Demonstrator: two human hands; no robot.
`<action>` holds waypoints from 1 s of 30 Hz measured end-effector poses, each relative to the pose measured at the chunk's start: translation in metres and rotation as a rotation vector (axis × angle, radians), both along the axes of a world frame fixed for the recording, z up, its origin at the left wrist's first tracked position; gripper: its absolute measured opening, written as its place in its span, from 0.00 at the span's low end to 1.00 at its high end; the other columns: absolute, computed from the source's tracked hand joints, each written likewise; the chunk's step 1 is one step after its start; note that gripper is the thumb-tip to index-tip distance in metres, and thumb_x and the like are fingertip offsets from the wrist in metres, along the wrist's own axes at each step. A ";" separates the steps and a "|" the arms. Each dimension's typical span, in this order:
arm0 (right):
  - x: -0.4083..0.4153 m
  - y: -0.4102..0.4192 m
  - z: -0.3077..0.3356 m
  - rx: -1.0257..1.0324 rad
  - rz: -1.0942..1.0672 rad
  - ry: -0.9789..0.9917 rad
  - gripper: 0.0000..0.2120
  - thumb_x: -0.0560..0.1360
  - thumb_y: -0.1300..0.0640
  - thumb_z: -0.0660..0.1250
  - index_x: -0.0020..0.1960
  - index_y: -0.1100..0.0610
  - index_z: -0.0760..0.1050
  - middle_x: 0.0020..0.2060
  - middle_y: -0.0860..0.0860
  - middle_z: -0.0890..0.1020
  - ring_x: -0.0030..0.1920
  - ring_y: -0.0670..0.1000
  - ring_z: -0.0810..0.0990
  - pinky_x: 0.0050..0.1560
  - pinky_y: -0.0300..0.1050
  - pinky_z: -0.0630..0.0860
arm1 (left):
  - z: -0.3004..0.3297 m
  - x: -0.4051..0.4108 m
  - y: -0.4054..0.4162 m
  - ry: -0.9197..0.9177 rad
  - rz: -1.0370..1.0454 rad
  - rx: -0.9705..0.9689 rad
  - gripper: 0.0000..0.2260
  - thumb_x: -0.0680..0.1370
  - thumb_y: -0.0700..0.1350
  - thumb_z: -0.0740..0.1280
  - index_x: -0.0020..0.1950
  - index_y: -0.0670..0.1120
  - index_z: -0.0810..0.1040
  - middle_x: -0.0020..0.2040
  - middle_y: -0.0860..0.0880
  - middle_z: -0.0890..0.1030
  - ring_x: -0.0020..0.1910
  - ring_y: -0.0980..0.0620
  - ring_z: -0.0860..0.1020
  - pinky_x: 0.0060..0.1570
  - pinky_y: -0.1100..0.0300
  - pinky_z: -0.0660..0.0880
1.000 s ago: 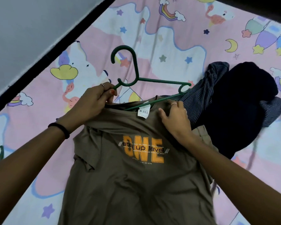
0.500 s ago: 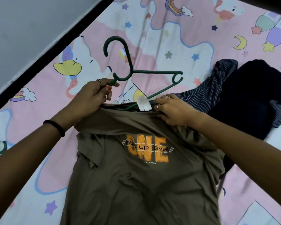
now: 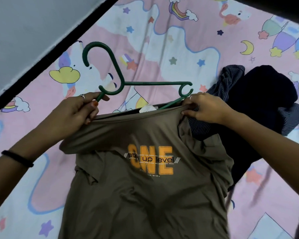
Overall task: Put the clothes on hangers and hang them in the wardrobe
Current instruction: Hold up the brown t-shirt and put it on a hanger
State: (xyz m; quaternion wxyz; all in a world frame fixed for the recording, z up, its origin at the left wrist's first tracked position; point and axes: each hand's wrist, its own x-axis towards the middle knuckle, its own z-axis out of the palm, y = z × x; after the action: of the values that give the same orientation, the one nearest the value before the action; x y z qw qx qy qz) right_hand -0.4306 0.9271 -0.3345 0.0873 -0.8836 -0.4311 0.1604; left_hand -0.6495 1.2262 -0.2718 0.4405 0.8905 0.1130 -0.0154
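Here, t-shirt [image 3: 145, 187] collar stretched between hands [image 3: 76, 111]

I count one dark green plastic hanger [image 3: 121, 83] and one olive-brown cotton T-shirt with an orange printed front [image 3: 145, 187], with one small white label [image 3: 146, 107] showing at its neck. Two of my hands are in view, my left hand [image 3: 76, 111] and my right hand [image 3: 205, 107]. To the right lies one heap of dark clothes [image 3: 259, 107]; I can make out at least two pieces in it, one navy and one pinstriped, though I cannot tell whether there are more. There is one black band [image 3: 17, 158] on my left wrist, and one pink cartoon-printed bedsheet [image 3: 179, 40] under it all
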 end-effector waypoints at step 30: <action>-0.041 0.022 -0.005 0.340 -0.035 0.203 0.04 0.72 0.66 0.72 0.45 0.61 0.84 0.61 0.53 0.79 0.54 0.49 0.81 0.59 0.41 0.74 | -0.039 0.004 -0.015 0.444 0.232 1.006 0.12 0.79 0.40 0.61 0.61 0.36 0.74 0.60 0.37 0.72 0.59 0.37 0.71 0.52 0.47 0.66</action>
State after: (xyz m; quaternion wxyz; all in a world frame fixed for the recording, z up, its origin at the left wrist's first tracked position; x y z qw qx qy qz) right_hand -0.4721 0.9486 -0.3393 0.2813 -0.8428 -0.4254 0.1720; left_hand -0.6457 1.2112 -0.3113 -0.0741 0.9479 0.2939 -0.0982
